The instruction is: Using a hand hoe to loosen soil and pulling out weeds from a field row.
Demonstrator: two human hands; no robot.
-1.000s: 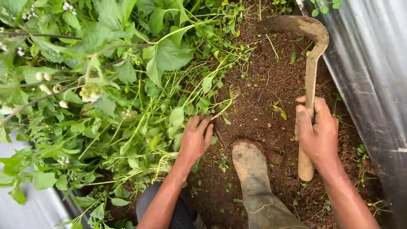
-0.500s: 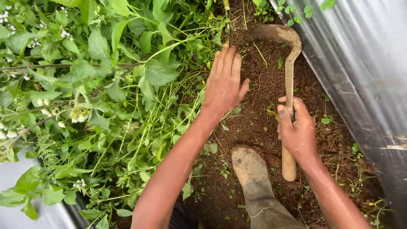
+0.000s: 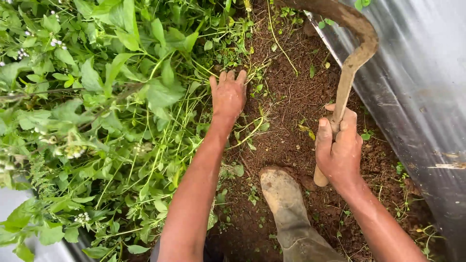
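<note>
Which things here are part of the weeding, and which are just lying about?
In use: sickle gripped by right hand; weed stems under left hand; bare soil.
Just there: muddy boot; metal sheet.

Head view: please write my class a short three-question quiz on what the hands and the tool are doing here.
1. True or false: the right hand grips the wooden handle of a sickle.
2. What does the left hand rest on? A) metal sheet B) weeds C) boot
3. Fill in: the muddy boot stands on bare ____.

Key: 1 true. 2 B, the weeds at the edge of the soil; the metal sheet lies to the right. 3 soil.
</note>
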